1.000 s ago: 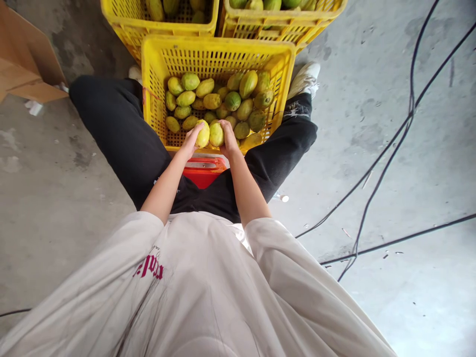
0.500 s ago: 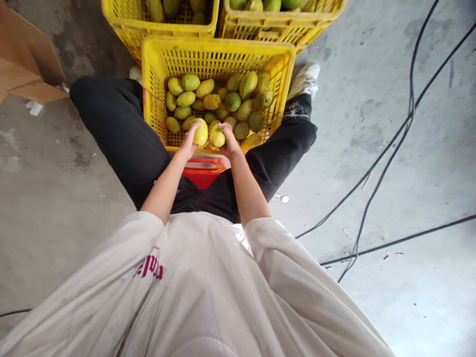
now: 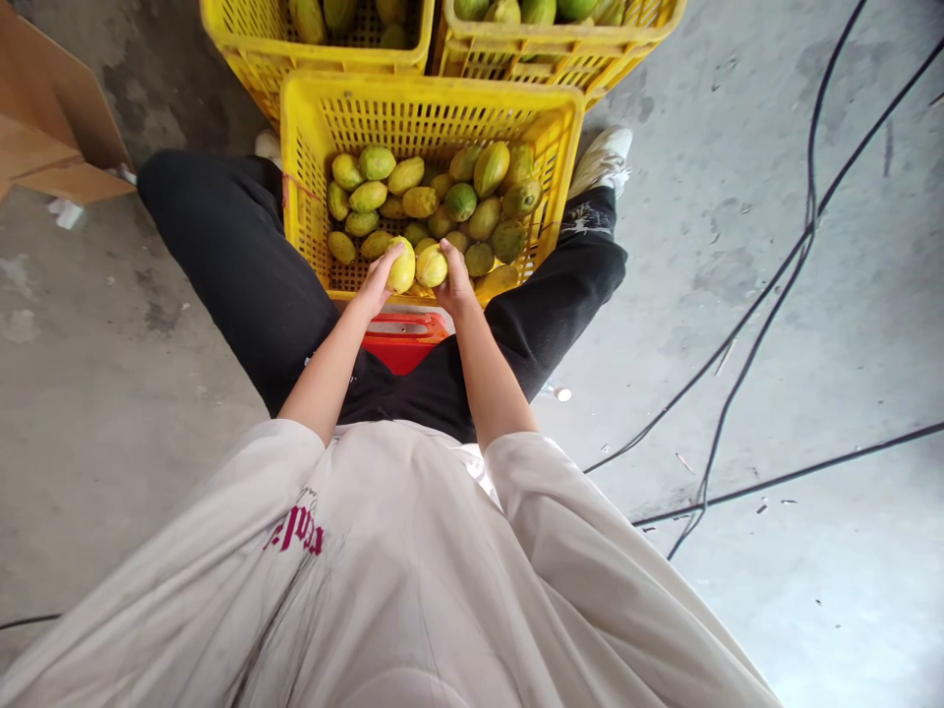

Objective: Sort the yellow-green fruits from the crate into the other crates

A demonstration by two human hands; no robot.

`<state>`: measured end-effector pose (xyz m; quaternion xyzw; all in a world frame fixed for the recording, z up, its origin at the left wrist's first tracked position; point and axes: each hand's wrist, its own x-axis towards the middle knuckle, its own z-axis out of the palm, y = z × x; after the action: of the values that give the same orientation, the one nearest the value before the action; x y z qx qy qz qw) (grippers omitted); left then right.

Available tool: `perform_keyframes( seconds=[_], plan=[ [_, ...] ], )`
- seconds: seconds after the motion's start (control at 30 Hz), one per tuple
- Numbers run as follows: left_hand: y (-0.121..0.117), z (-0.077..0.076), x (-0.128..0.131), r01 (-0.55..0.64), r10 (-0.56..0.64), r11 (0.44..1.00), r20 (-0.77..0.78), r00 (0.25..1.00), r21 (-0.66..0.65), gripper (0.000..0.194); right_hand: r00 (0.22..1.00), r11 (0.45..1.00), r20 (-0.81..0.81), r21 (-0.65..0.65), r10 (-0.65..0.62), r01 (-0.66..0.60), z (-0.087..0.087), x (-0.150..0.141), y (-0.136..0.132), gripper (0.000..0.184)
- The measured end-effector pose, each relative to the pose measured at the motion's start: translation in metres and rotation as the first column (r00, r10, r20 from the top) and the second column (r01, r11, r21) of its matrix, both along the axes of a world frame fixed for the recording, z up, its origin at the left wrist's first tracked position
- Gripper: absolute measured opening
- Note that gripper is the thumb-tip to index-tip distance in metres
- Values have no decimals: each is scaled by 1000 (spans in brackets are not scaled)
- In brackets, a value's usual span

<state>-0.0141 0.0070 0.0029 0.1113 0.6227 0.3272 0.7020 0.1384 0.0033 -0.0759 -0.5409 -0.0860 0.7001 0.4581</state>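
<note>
My left hand is closed around a yellow papaya, its thumb lying along the upper side. Close beside it, my right hand grips another papaya, yellow with a greenish tint. A narrow gap separates the two fruits. Both are held over the near side of a yellow slatted plastic crate between my legs. Inside that crate lie many green-yellow papayas in a loose layer. My palms and most fingers are hidden behind the held fruits.
Beyond the crate stand two more yellow crates, one at left and one at right, both holding papayas. A red plastic object sits between my thighs. An open cardboard box is at far left. Black cables cross the floor at right.
The papaya in my right hand has turned slightly, and my right thumb has shifted to its side. The left papaya has moved a little to the right.
</note>
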Motion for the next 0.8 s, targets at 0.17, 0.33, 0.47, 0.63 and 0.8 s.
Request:
perform_keyframes(
  seconds=[0.17, 0.33, 0.47, 0.63, 0.8],
  plan=[
    [-1, -2, 0, 22, -22, 1000, -26, 999, -3, 34, 989, 988, 47, -46, -144, 146, 0, -5, -4, 86],
    [-1, -1, 0, 24, -25, 1000, -51, 998, -17, 30, 997, 997, -12, -20, -78, 78, 0, 0, -7, 88],
    [0, 1, 1, -11, 10, 1000, -31, 999, -15, 34, 996, 996, -2, -16, -87, 87, 4, 1, -4, 77],
    [1, -1, 1, -23, 19, 999, -85, 996, -42, 35, 998, 996, -39, -83, -40, 37, 9, -1, 3, 80],
    [3, -5, 1, -45, 42, 999, -106, 993, -26, 29, 997, 997, -78, -76, 8, -14, 10, -1, 8, 62]
  ],
)
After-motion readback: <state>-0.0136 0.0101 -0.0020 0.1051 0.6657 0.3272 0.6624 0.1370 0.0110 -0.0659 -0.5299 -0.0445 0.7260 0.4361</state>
